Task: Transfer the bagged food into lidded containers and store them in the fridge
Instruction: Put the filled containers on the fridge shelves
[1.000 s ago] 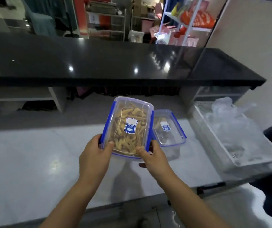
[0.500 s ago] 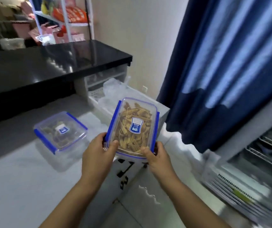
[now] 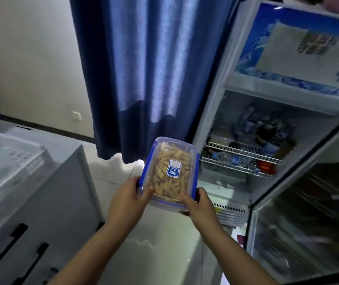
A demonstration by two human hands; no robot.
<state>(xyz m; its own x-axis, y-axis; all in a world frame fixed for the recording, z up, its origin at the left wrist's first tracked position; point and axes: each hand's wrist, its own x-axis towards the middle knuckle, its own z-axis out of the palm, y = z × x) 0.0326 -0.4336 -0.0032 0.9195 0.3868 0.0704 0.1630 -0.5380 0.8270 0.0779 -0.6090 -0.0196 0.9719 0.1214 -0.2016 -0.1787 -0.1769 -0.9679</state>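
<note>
1. both hands — left hand, right hand — gripped the near end of the lidded container of food.
2. it was held in mid-air before the open fridge — beside a blue curtain.

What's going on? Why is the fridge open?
A person is holding a clear lidded container of pale yellow food strips. The left hand and right hand grip its near corners, thumbs on the lid. They are standing in front of the fridge, whose glass door is swung open to the right. A wire shelf inside has bottles on it. The container is not in the fridge yet.
</note>
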